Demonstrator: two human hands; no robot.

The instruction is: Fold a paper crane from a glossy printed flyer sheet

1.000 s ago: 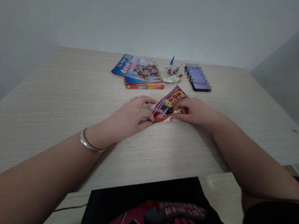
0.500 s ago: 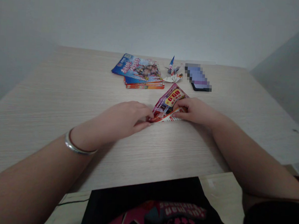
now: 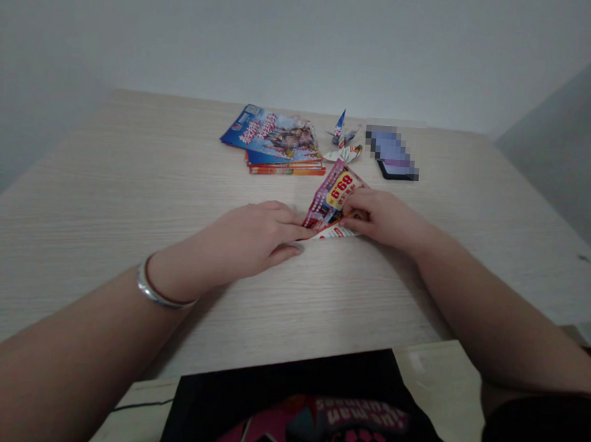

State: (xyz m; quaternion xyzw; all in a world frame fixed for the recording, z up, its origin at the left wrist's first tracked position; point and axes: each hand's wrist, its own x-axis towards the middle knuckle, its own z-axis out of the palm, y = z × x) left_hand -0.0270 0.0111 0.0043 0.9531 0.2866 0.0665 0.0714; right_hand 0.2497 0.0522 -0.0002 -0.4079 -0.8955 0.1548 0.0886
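A folded paper flyer (image 3: 327, 197), purple and red with a yellow price patch, lies on the table between my hands. Along its near edge runs a white strip with red print. My left hand (image 3: 259, 239), with a silver bangle at the wrist, rests stretched fingers on the flyer's left corner, the thumb apart below them. My right hand (image 3: 383, 218) pinches the flyer's right side with bent fingers and thumb, hiding that part of it. Just beyond the flyer's far tip stand folded paper cranes (image 3: 341, 138), close together.
A stack of blue and orange flyers (image 3: 275, 136) lies at the back of the wooden table (image 3: 128, 171). To the right of the cranes lies a phone (image 3: 392, 153), its screen blurred. A pale wall (image 3: 306, 41) rises behind the table.
My left fingers have straightened and slid slightly right onto the flyer's corner, where they were pinched before. The flyer has turned a little, its far tip moving left. My right hand has shifted slightly.
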